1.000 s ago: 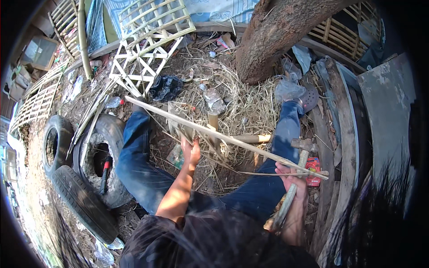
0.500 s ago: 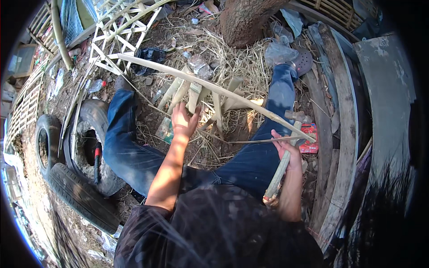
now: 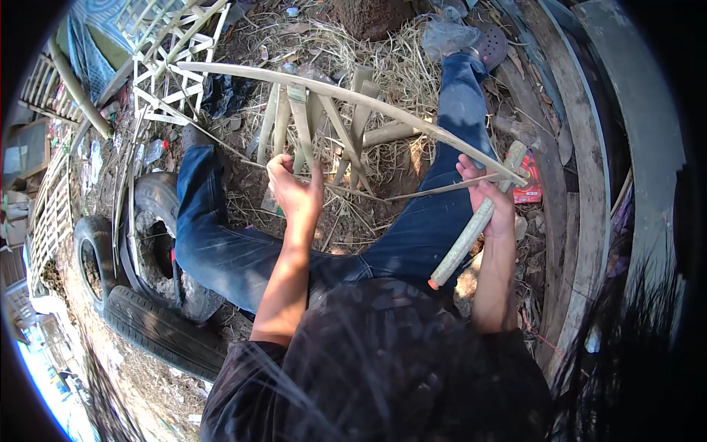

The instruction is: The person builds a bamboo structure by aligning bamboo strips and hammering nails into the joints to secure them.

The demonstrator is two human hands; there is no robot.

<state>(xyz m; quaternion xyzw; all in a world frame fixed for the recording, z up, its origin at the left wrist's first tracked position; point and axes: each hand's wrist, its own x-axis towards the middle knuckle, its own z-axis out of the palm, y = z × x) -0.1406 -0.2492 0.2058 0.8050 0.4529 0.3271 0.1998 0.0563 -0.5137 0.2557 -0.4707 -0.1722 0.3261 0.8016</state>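
My left hand [image 3: 296, 193] is just short of several upright bamboo pieces [image 3: 300, 121]. Its fingers are half curled, with the thumb apart, and nothing shows between them. My right hand [image 3: 495, 205] is closed around a thick pale wooden stick [image 3: 468, 243], its lower end orange-brown. I cannot tell whether a grey-brown piece [image 3: 521, 127] past the upper end is joined to it. A long bamboo strip [image 3: 346, 94] slants across the upright pieces, its right end beside my right fingers. One thinner strip [image 3: 434, 193] runs to that same hand.
My jeans-clad legs [image 3: 412, 228] spread around the work. Old tyres [image 3: 158, 324] lie to the left, below woven bamboo lattice [image 3: 173, 88]. Planks [image 3: 582, 147] line the right side, near a red packet [image 3: 529, 184]. Straw surrounds a tree trunk [image 3: 372, 18] ahead.
My left hand has drawn back from the bamboo pieces, its fingers loosened. The stick in my right hand has swung slightly. The whole view has shifted, the tree now higher.
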